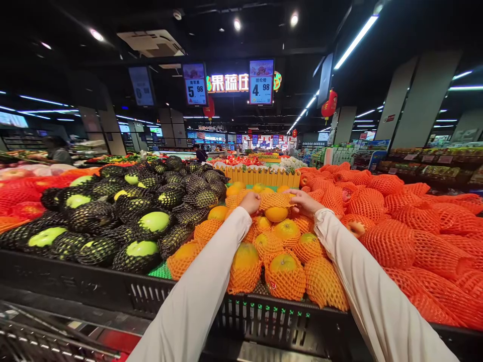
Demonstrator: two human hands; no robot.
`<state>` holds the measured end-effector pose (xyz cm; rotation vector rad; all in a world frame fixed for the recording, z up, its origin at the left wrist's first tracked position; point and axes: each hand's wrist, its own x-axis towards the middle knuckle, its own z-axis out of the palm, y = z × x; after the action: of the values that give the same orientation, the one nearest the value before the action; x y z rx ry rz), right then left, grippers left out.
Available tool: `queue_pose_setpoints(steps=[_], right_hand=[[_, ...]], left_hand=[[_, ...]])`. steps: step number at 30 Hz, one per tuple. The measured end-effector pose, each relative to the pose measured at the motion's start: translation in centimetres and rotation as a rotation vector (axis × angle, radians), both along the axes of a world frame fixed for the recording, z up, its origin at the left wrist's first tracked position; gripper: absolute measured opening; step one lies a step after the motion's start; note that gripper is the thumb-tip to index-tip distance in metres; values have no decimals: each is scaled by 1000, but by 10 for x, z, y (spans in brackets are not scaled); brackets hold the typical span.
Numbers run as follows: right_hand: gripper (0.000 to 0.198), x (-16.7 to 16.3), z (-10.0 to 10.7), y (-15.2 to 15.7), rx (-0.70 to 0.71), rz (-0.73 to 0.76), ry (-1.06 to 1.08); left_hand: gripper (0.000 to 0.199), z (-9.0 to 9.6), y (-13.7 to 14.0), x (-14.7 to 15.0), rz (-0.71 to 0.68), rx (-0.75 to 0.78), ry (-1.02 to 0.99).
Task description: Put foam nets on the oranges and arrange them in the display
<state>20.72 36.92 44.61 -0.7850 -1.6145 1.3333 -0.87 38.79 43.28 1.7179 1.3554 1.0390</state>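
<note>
Both arms, in pale sleeves, reach over a heap of oranges, many of them in orange foam nets. An orange foam net is stretched between my hands, just above a bare-fronted orange; I cannot tell whether that fruit sits inside the net. My left hand is closed on the net's left end. At its right end, my right hand pinches the net between thumb and fingers. Below them lie several netted oranges, one of them a larger orange near the front edge.
Green apples in black nets fill the left side. Fruits in red nets are piled on the right. A black crate edge runs along the front, with a yellow picket divider behind. A metal cart stands lower left. Price screens hang overhead.
</note>
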Motion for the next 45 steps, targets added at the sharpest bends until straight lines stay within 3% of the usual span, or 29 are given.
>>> queue_pose_setpoints(steps=[6, 10, 14, 17, 25, 28, 32, 38, 45], right_hand=[[34, 13, -2, 8, -44, 140, -186], [46, 19, 2, 9, -45, 142, -277], [72, 14, 10, 0, 167, 91, -219], [58, 5, 11, -5, 267, 80, -210], [26, -13, -3, 7, 162, -162, -36], [34, -17, -4, 13, 156, -244, -39], [41, -15, -8, 20, 30, -331, -35], [22, -6, -14, 28, 20, -341, -46], [37, 1, -10, 28, -27, -280, -18]], left_hand=[[27, 4, -5, 1, 58, -5, 127], [20, 6, -8, 1, 70, 6, 186], [21, 8, -9, -1, 70, 36, 246], [23, 9, -10, -3, 64, 52, 298], [21, 13, -14, -4, 70, 109, 402], [19, 14, -14, -3, 73, 125, 417], [17, 12, -12, -3, 71, 136, 421], [15, 7, -7, -4, 57, 140, 416], [17, 7, -7, -4, 54, 132, 406]])
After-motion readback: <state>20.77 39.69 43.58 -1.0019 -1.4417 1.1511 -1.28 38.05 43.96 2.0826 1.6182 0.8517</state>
